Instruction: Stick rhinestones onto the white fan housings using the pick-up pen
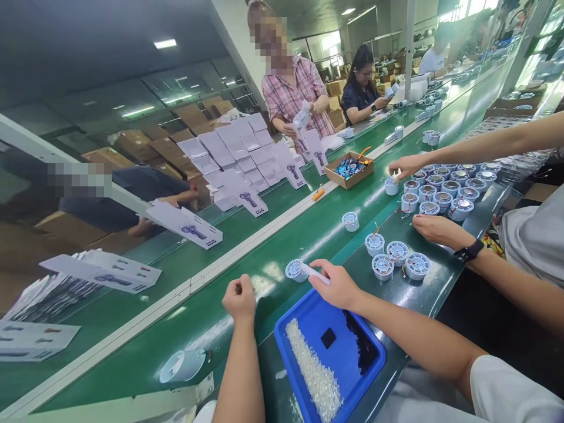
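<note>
My right hand (338, 286) grips a white pen-like stick (315, 273) between thumb and fingers. The stick's far end meets a light-blue round motor housing (294, 270) on the green belt; whether it presses on it I cannot tell. Left of that housing, my left hand (240, 298) is closed in a loose fist above the belt, and what its fingers hold, if anything, is hidden. Below my right hand lies a blue tray (282, 346) with small clear pieces (312, 376) along one side, black pieces (362, 346) along the other and a dark square (328, 338) between.
Several housings with wires (397, 252) stand on the ledge at right. A co-worker's hands (443, 231) are by a larger group of housings (449, 188). Another housing (351, 221), a light-blue cup-shaped part (185, 365), a cardboard box (350, 179) and white cartons (189, 226) are along the belt.
</note>
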The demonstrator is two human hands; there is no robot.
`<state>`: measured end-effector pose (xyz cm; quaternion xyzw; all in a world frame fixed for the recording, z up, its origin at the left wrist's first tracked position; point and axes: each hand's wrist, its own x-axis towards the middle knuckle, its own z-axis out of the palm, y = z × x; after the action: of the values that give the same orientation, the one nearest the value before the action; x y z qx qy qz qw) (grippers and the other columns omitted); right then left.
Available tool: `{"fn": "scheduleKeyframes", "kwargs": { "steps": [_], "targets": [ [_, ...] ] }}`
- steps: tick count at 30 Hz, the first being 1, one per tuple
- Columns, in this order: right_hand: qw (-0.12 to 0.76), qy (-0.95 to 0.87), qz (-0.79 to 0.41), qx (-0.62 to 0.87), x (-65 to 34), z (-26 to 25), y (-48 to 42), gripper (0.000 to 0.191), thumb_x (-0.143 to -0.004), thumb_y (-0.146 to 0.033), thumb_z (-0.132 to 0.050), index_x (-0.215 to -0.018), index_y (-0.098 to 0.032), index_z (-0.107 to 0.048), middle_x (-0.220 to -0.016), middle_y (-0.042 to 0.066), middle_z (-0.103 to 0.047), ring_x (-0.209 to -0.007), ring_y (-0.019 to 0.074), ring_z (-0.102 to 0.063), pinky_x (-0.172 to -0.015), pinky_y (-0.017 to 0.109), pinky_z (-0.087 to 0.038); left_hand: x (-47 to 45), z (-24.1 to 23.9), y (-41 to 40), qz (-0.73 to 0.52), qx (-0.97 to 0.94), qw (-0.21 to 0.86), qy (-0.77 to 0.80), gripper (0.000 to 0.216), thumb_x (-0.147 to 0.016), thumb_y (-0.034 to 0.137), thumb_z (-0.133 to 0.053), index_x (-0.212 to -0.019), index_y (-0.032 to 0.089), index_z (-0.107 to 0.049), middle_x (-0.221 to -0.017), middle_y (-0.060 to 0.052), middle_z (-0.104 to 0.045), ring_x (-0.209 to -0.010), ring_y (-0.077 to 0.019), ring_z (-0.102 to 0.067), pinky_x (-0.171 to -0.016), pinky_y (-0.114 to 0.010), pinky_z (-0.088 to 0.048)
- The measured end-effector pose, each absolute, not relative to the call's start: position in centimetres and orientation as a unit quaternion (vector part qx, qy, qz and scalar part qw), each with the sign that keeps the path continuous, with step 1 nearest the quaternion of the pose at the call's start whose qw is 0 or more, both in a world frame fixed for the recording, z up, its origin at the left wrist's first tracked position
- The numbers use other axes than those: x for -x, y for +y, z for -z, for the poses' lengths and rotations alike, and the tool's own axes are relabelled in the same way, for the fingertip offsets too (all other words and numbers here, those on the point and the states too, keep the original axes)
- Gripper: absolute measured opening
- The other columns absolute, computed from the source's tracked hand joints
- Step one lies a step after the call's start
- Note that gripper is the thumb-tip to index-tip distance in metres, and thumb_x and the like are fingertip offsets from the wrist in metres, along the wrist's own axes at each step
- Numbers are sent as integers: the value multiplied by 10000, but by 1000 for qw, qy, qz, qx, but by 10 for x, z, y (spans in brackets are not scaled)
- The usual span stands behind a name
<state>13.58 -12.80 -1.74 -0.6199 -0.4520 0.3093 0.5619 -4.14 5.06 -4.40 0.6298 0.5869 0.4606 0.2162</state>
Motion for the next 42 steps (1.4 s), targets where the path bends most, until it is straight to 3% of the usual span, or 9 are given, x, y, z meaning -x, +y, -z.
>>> {"fn": "scheduleKeyframes", "kwargs": {
  "steps": [6,15,28,42],
  "targets": [
    [643,-389,-284,595,-137,16,-128,129,-735,-305,-579,-821,-213,-555,-547,-87,-420,-522,105,-416,-552,245,-347,31,53,48,-446,-653,236,565,309,-676,467,-555,-528,207,-481,-470,40,-410,-524,-121,-396,-596,-275,-362],
    [716,-337,-201,577,-145,18,-127,156,-763,-352,-608,-869,-249,-560,-665,-8,-495,-578,152,-472,-554,303,-388,32,52,50,-480,-606,253,582,308,-717,492,-477,-573,222,-445,-467,37,-432,-489,-126,-406,-534,-268,-354],
    [718,-419,-139,538,-145,14,-130,97,-799,-289,-603,-810,-205,-650,-751,26,-589,-668,149,-547,-624,297,-464,29,50,47,-468,-614,260,581,291,-732,452,-502,-564,217,-463,-462,39,-430,-494,-129,-420,-569,-277,-380],
    [585,-458,-176,646,-150,26,-124,140,-847,-294,-575,-756,-200,-627,-818,22,-523,-646,130,-509,-687,295,-472,27,49,46,-452,-619,264,586,274,-754,387,-518,-553,210,-460,-466,39,-435,-504,-125,-405,-576,-263,-363]
  ]
}}
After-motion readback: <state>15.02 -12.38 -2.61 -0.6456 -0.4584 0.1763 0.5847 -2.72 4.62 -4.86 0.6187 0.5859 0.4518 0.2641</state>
